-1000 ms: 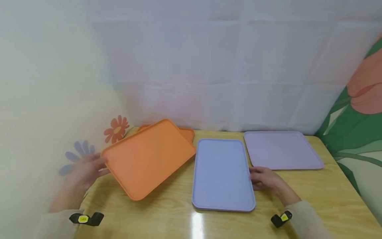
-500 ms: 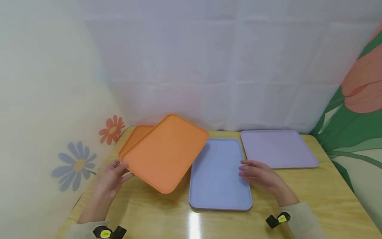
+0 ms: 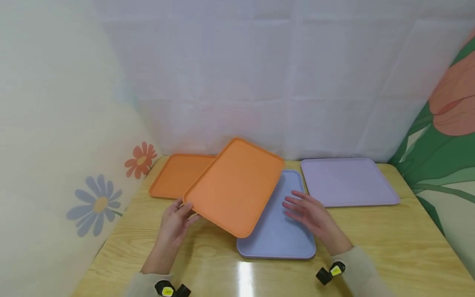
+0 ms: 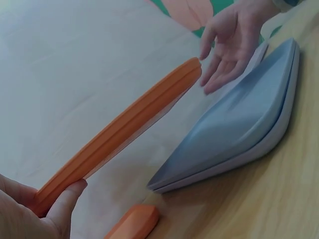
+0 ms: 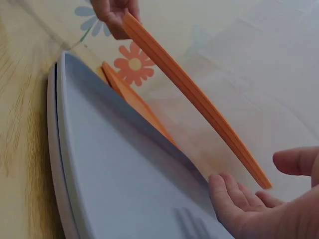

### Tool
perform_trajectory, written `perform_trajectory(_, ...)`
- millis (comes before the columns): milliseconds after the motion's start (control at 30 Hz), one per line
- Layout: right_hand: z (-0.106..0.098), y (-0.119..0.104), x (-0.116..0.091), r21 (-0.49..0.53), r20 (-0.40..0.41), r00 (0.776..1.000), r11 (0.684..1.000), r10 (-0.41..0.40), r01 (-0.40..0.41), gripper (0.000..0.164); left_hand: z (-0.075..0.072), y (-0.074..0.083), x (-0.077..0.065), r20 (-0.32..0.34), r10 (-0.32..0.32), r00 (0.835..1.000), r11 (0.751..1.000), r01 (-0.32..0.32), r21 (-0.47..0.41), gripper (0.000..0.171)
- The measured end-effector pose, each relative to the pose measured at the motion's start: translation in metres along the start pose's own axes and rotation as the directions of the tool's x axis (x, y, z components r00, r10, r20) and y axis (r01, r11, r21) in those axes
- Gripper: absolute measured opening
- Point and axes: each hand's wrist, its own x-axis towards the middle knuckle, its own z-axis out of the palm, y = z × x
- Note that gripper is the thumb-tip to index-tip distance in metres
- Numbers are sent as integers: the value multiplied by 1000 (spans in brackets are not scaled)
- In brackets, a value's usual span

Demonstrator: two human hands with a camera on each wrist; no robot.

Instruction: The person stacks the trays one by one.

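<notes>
Left hand (image 3: pixel 176 225): thumb and fingers pinched about the near left corner of a rectangular orange tray (image 3: pixel 235 187). Tray raised off the wood-grain table (image 3: pixel 126 243), tilted, its right side overhanging the blue tray without touching it. Whether it was one tray or two nested could not be told from the ridged edge.

Right hand (image 3: pixel 309 216): fingers parted, holding nothing, poised above the right side of the blue tray, near the orange tray yet apart from it.

Blue tray (image 3: pixel 282 237): flat, centre of the table, long side running near to far, stacked on a paler lower tray (image 5: pixel 56 144).

Second orange tray (image 3: pixel 178 177): flat, far left, partly screened by the raised one.

Lavender tray (image 3: pixel 349 181): flat, far right, before a creased white sheet (image 3: pixel 222 74).

Progress, as judged: lifting was done; setting down was not. The raised tray hung on one hand's grip, the right hand not yet engaged. Remaining trays lay flat, neither hand gripping them.
</notes>
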Motion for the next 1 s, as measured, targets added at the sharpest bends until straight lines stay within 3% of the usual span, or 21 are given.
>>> perform_trajectory(167,8,2,8,57,-59,998,998,13,-9,57,15,-15,2,14,-16,1000,999,16,-52,39)
perform_trajectory(433,18,1,11,93,-144,989,996,16,-3,44,30,-26,3,36,-21,999,998,23,-64,36)
perform_trajectory(567,19,-1,12,95,-158,987,995,10,6,52,35,-30,5,32,-28,999,996,31,-86,33)
perform_trajectory(800,18,-4,13,76,-190,982,997,19,-5,64,36,-35,2,86,-24,996,999,26,-23,46)
perform_trajectory(1000,13,-4,14,52,-215,976,998,34,-23,67,35,-42,-1,90,-47,995,999,44,27,42)
